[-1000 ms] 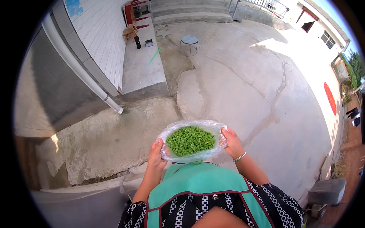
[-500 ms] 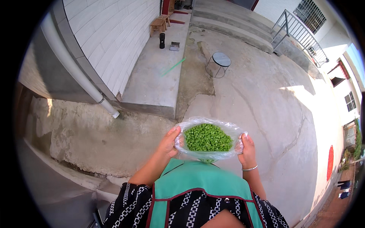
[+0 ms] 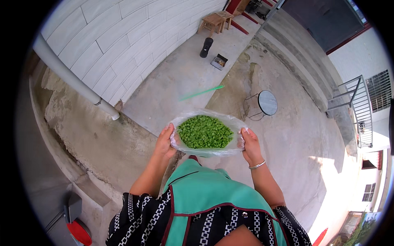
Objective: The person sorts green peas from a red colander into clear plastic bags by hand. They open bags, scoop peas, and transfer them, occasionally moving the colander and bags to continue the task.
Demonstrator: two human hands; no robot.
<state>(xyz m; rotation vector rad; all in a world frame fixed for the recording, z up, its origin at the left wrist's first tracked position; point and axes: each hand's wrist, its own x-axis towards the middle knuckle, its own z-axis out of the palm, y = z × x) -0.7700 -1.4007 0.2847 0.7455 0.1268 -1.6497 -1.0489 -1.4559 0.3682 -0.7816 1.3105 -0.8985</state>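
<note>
bright green chopped greens (image 3: 204, 131), teal apron (image 3: 207, 197)

A teal apron (image 3: 207, 192) with dark red piping along its edges is worn over a black garment (image 3: 141, 219) patterned with white chain-like squares. The sleeves are short, so both forearms are left bare. A thin silver bangle (image 3: 257, 165) is worn on the right wrist. A small round stud is seen on the apron's piping near the lower edge.

Hard sunlight is glaring off the concrete beyond the right hand's fingers (image 3: 244, 132); fisheye edges are bending and blackening, focus staying sharp.
</note>
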